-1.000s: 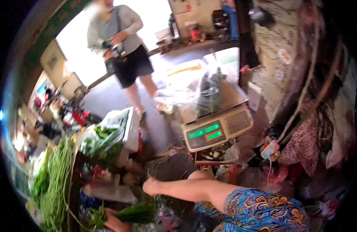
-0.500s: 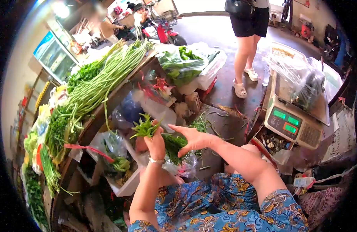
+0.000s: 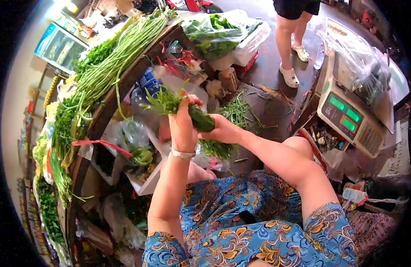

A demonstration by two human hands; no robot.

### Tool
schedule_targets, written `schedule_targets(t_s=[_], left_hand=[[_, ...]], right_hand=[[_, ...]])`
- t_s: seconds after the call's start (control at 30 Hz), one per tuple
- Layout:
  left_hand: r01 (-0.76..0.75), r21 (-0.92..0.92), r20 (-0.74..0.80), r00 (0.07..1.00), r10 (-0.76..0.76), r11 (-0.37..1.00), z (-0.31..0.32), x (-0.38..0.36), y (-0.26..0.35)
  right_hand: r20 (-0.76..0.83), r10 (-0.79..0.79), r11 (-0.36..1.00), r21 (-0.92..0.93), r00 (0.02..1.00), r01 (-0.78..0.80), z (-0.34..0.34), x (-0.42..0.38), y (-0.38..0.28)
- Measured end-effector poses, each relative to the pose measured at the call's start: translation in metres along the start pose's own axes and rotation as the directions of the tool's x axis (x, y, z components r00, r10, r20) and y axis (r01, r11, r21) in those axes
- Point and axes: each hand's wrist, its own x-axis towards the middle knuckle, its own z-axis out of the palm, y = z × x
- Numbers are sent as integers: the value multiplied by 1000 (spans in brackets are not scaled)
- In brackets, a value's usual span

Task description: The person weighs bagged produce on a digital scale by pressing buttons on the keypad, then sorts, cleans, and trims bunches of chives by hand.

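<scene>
A bunch of leafy greens (image 3: 164, 101) is wrapped in my left hand (image 3: 184, 129), with its leaf tips fanning out to the upper left. Closed round the lower end of the same bunch is my right hand (image 3: 222, 130), close beside the left. More dark greens (image 3: 218, 149) show just below my right hand, over my lap. Both hands are raised above a white foam box (image 3: 145, 184). Part of the bunch is hidden behind my fingers.
Long beans (image 3: 125, 58) and other greens lie on the slanted stall at left. Green scraps (image 3: 235, 111) litter the floor ahead. At right stands a scale (image 3: 341, 111) bearing a plastic bag (image 3: 370, 78). A person in white clogs (image 3: 289, 75) stands beyond.
My right hand, spread open and apart before, has come in and closed on the lower part of the bunch. My left hand has risen slightly with the greens. The view has tilted down.
</scene>
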Motion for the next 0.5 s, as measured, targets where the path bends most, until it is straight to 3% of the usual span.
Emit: schedule_targets(t_s=[0.1, 0.23, 0.3, 0.37, 0.43, 0.5], left_hand=[[90, 53, 79, 992, -94, 995, 3, -1, 20], [127, 58, 187, 973, -136, 990, 5, 6, 39], [252, -71, 373, 904, -209, 965, -2, 12, 47], [275, 2, 388, 886, -254, 961, -13, 13, 54], [161, 278, 392, 881, -265, 947, -37, 19, 55], [-95, 672, 398, 883, -250, 734, -62, 18, 41]], right_hand=[[40, 40, 994, -105, 998, -35, -7, 2, -4], [104, 99, 995, -40, 990, -96, -11, 4, -5], [-6, 155, 988, -24, 988, -155, -12, 4, -15], [-37, 168, 986, 15, 985, -167, -20, 3, -18], [-65, 280, 947, 184, 958, -264, -31, 1, -22], [-45, 295, 922, 276, 954, -272, -41, 1, -23]])
